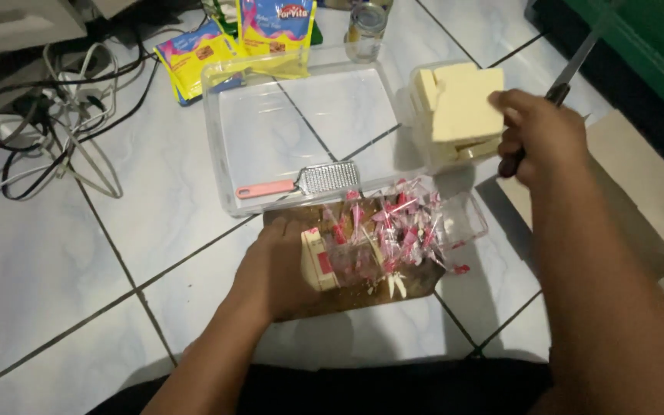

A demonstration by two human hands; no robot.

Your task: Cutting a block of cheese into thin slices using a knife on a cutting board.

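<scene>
Head view: you sit over a tiled floor (55, 261). Your left hand (282, 265) lies flat, fingers spread, pinning a wrapped pale block (318, 261) to the wooden board (347, 296), apparently to steady it; its long axis runs away from you. Crumpled pink-and-clear wrappers (397, 230) lie just beside it. Your right hand (536, 138) is closed around a knife (570, 73), blade pointing up and away, next to the stacked pale slabs (463, 104). A pink-handled grater (301, 183) rests in the clear tray (224, 115).

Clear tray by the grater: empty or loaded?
Empty. Floor tiles show through the clear tray; only the pink-handled grater rests across its near rim.
</scene>
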